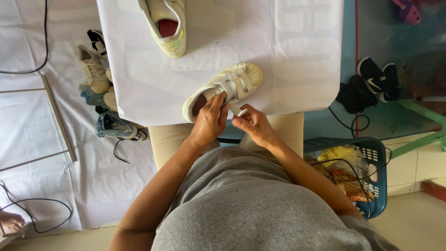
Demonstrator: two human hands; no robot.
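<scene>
1. White sheeting (42,135) covers the floor on the left, with black cables across it, and a bare foot (10,222) of another person shows at the lower left corner.
2. Draped in a smooth white cloth, the bench (297,56) stands in front of the seated person in a grey top.
3. To the right, a blue plastic basket (377,186) holds yellow and mixed odds and ends, and a pair of black sports shoes (378,79) lies on the teal floor beyond it.
4. Left of the bench, a heap of worn shoes (100,83) in beige, blue and black is piled on the sheeting.
5. At the far edge of the bench rests a cream sneaker with a red lining and pale green trim (169,30), well apart from the hands.
6. Near the front edge lies a cream low sneaker with two silver-grey straps (230,86), toe pointing up and right.
7. Over its opening, the left hand (210,122) presses down, its grip closed on the shoe's collar.
8. Just beside it, the right hand (253,123) has its grip pinched together on the loose end of the nearer strap (238,110).
9. Risk, as I judge it: the shoe sits close to the edge, so a hard tug on the strap could drag it off, or the strap end could slip from the pinch.
</scene>
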